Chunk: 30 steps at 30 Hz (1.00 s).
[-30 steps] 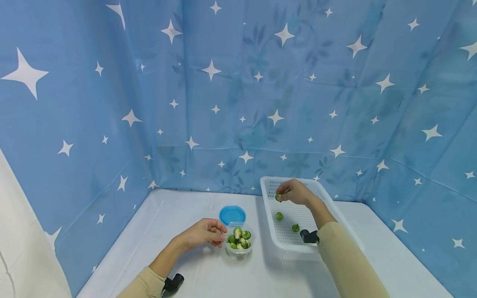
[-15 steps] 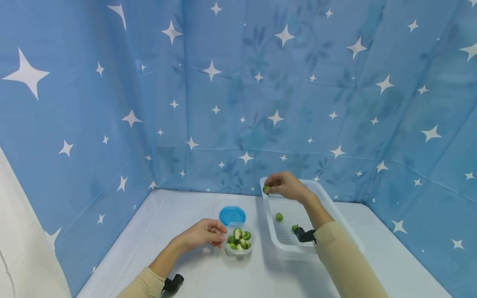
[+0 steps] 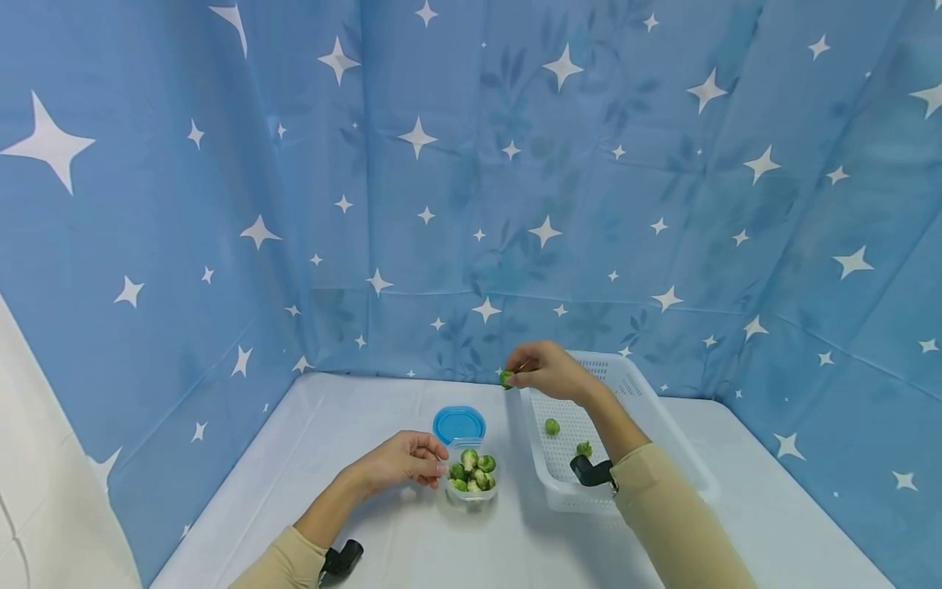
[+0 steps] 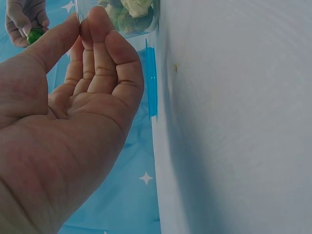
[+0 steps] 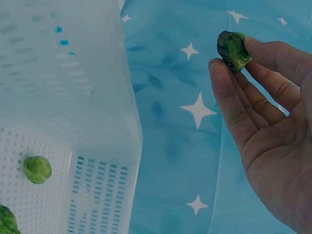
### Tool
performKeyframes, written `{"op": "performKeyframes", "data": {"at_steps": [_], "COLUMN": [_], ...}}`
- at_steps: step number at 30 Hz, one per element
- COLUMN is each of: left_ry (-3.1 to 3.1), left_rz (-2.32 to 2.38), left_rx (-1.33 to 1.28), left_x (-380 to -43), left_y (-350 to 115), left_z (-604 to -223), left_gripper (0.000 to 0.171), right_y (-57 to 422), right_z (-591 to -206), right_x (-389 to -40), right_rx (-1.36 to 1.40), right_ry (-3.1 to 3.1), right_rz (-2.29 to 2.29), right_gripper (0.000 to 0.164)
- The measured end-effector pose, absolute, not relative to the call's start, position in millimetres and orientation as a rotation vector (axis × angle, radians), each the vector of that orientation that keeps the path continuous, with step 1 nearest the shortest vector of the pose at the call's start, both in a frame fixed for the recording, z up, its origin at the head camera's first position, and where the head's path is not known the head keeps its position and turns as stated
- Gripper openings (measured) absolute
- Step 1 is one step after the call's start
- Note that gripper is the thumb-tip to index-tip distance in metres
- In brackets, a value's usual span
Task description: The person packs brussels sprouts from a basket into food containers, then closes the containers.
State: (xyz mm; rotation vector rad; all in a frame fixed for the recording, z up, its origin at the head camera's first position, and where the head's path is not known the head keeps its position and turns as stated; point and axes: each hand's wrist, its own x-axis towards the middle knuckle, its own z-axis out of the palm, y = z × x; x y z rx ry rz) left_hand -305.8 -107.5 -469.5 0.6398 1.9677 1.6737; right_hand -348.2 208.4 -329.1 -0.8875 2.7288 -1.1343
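Observation:
My right hand (image 3: 548, 372) pinches a Brussels sprout (image 5: 234, 51) between thumb and fingertips, held up over the far left rim of the white basket. Two more sprouts lie in the basket, a round one (image 5: 37, 169) and a leafier one (image 3: 584, 449). Beside the basket stands a small clear plastic container (image 3: 471, 495), filled with several sprouts (image 3: 469, 460). Its left rim is pinched by my left hand (image 3: 405, 462); the left wrist view shows the thumb and fingertips meeting at the container's wall (image 4: 141, 33).
The white perforated basket (image 3: 540, 470) takes up the right part of the white-covered table (image 3: 353, 433). Directly behind the container lies a blue lid (image 3: 459, 425). A blue star-patterned curtain (image 3: 456, 196) closes off the back and sides.
The right hand has lifted the sprout out of the basket's far end and carried it left to the basket rim. The left hand and container stay put.

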Motion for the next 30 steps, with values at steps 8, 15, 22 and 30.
{"op": "performKeyframes", "data": {"at_steps": [8,15,22,30], "left_ry": [1.979,1.98,1.973,1.972], "left_rz": [1.673,1.664,1.667,1.67], "left_rx": [0.643,0.642,0.646,0.643], "left_x": [-306,-306,-307,-307], "left_y": [-107,-108,-108,-107], "left_z": [-468,-469,-469,-470], "left_gripper": [0.034,0.035,0.033,0.036], "right_y": [195,182,173,166], "right_z": [-332,-337,-342,-355], "right_x": [-341,-334,-326,-321], "right_rx": [-0.919,-0.999,-1.019,-1.084], "right_ry": [2.663,2.609,2.572,2.445], "right_rz": [-1.158,-1.134,-1.149,-1.164], "right_gripper": [0.014,0.012,0.011,0.011]}}
